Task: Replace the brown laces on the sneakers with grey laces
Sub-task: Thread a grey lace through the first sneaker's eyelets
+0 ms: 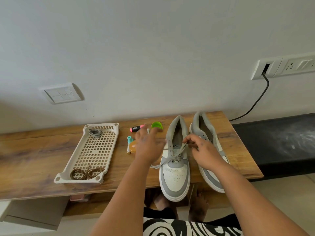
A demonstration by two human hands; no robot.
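Sneaker [175,169]: smooth white and grey, flat grey lace [167,161].
Left hand [148,147]: blurred, fingers spread, holding nothing.
Right hand [202,150]: pinches the sneaker's tongue.

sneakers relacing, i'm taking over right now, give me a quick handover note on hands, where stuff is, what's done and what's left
Left hand: open, blurred, above the table beside the left sneaker.
Right hand: pinching the grey lace at the left sneaker's upper eyelets.
Brown laces: coiled at the near end of the white basket. Spare grey lace bundle: at its far end.
Done: brown laces are out; left sneaker grey-laced through the lower eyelets only.
Left: finish that one, then lace the right sneaker, which shows no lace.
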